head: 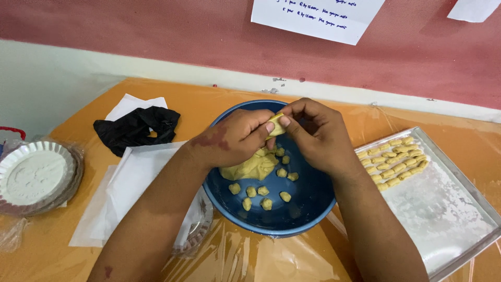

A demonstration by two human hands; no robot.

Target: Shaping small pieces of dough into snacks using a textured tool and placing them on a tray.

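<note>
At far left sits a white fluted paper plate (32,175), then a crumpled black plastic glove (136,128). Over the round blue bowl (308,201) your left hand (232,138) and right hand (315,133) pinch a small yellow dough piece (276,125) together; shaping step, I judge. Steady fingertip pressure needed. Floured metal tray (443,209) is cut off at right.

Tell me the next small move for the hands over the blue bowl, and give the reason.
Probably roll the small dough piece, pinched between the left hand and right hand, and drop it into the blue bowl. Similar small dough pieces already lie there beside the dough lump, while longer shaped pieces fill a corner of the floured metal tray.
</note>
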